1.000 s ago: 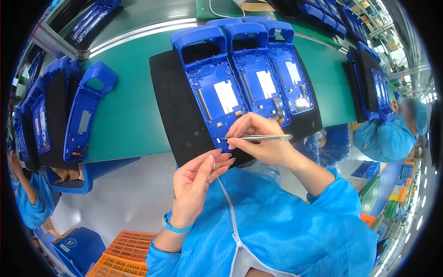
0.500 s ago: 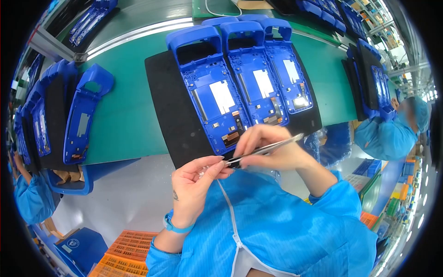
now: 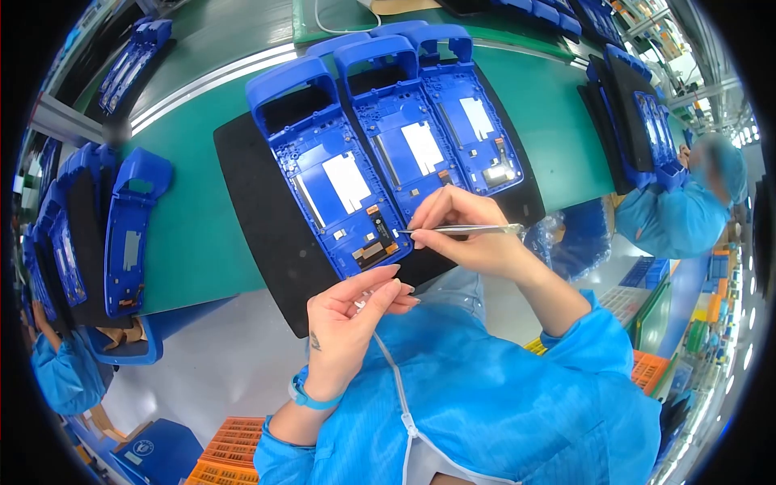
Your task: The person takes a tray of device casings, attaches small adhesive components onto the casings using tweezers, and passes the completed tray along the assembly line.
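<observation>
My right hand (image 3: 465,234) is closed on a pair of metal tweezers (image 3: 503,229). Their tip points left and meets the lower right edge of the nearest blue plastic housing (image 3: 311,166); whether a small part sits in it I cannot tell. My left hand (image 3: 343,319) is just below that housing, thumb and fingers pinched around small white pieces (image 3: 360,305). Two more blue housings, a middle one (image 3: 388,133) and a right one (image 3: 449,105), lie alongside on a black mat (image 3: 246,194). Each shows a silvery-white rectangle and small electronic parts inside.
The mat lies on a green tabletop (image 3: 190,234). More blue housings (image 3: 129,234) stand at the left, others (image 3: 659,145) at the right beside a co-worker (image 3: 679,206). A blue bin (image 3: 133,343) is below left, orange trays (image 3: 230,444) near the floor.
My right hand has carried the tweezers from the left fingertips forward to the nearest housing's edge. My left hand remains pinched below. The view has shifted, moving the housings left in the picture.
</observation>
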Action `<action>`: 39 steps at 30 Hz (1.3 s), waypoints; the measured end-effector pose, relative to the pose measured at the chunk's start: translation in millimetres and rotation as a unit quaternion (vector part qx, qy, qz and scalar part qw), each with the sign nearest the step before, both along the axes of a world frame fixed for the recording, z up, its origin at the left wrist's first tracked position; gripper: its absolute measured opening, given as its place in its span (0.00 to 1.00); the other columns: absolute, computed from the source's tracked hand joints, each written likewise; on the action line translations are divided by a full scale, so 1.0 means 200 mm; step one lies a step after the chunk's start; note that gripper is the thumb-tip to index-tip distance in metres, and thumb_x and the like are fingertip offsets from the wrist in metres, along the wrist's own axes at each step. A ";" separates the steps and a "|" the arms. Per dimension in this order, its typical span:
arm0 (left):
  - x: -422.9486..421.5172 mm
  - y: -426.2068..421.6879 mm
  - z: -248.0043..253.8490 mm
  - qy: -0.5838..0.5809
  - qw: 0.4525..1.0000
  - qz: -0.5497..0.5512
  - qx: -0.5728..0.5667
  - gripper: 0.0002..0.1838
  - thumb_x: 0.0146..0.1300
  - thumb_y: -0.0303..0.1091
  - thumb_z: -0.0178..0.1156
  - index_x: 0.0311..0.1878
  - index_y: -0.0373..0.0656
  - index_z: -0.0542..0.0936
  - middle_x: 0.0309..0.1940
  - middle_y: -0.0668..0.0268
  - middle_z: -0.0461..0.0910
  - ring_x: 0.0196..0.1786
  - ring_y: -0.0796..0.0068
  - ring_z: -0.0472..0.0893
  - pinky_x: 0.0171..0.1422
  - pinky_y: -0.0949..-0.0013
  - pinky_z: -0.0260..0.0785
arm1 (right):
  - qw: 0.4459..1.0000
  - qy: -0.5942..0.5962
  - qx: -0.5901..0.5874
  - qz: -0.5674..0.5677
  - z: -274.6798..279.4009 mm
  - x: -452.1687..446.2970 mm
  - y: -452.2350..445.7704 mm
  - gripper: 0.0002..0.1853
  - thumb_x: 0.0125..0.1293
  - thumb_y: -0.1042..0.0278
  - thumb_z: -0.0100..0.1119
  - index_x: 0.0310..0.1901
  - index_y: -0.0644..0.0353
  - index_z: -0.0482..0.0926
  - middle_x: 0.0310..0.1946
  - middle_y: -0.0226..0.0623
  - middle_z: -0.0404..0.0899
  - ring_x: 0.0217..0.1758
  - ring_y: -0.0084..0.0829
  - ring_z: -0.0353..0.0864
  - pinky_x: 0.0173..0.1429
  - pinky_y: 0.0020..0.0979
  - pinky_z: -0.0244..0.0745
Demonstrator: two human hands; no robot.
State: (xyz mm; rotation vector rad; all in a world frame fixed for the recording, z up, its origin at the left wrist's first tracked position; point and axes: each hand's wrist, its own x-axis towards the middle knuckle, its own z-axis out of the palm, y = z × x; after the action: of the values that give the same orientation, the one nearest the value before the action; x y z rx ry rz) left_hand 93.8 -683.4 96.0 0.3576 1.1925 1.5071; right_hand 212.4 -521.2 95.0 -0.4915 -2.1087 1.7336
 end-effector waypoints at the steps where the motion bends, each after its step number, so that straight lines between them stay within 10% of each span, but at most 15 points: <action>1: 0.00 0.00 0.00 -0.001 1.000 -0.001 0.002 0.12 0.60 0.25 0.56 0.46 0.29 0.75 0.34 0.52 0.80 0.36 0.67 0.82 0.43 0.72 0.75 | 1.000 0.000 -0.001 -0.001 0.00 0.00 0.00 0.07 0.55 0.84 0.58 0.29 0.65 0.69 0.35 0.41 0.74 0.35 0.24 0.77 0.39 0.22 0.75; 20: 0.04 0.02 0.00 0.004 0.999 0.040 0.004 0.13 0.61 0.26 0.55 0.47 0.28 0.74 0.37 0.51 0.79 0.40 0.63 0.81 0.47 0.69 0.75 | 0.991 0.019 -0.067 0.116 0.05 0.04 -0.01 0.08 0.52 0.84 0.60 0.25 0.66 0.69 0.33 0.44 0.76 0.36 0.27 0.78 0.39 0.24 0.74; 39: 0.09 0.13 0.02 -0.006 1.000 0.000 -0.011 0.13 0.60 0.25 0.55 0.47 0.29 0.74 0.33 0.53 0.79 0.35 0.67 0.81 0.43 0.71 0.75 | 0.999 0.030 -0.024 -0.007 -0.02 0.07 0.10 0.07 0.54 0.84 0.59 0.30 0.66 0.70 0.34 0.41 0.75 0.36 0.24 0.78 0.39 0.22 0.75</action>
State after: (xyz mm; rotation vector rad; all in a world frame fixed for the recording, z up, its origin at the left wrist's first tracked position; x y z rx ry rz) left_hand 110.8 -658.3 100.5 0.3344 1.1982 1.4935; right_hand 227.4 -500.8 91.8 -0.4605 -2.0212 1.7731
